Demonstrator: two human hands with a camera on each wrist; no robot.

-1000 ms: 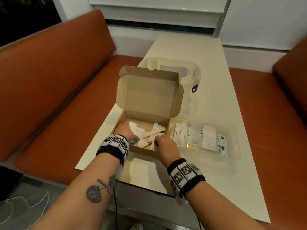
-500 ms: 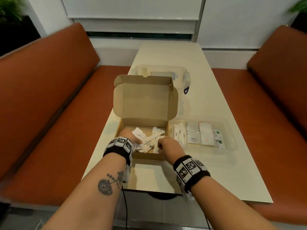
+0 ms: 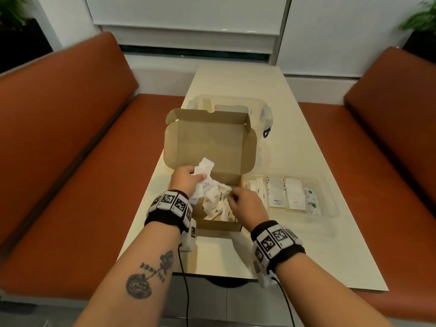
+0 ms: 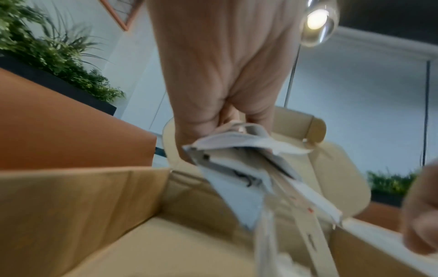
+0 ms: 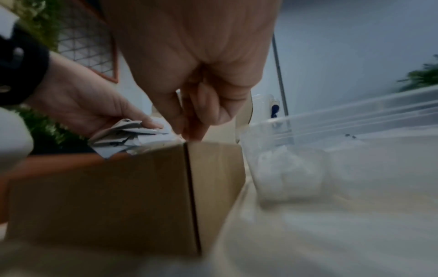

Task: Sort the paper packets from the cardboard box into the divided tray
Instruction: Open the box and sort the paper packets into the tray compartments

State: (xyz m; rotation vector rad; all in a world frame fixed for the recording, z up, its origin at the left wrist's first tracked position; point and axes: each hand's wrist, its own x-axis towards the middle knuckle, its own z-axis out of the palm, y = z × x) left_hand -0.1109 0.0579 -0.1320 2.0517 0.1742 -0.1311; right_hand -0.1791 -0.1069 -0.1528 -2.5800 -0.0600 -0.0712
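The left hand has lifted a clenched bunch of packets above the cardboard box. The right hand, fingers curled, seems empty, so sorting into the tray comes next.

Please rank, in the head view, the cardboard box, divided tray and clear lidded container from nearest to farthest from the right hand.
From the right hand:
1. Cardboard box, directly beneath it.
2. Divided tray, just to the right.
3. Clear lidded container, farther up the table behind the box.
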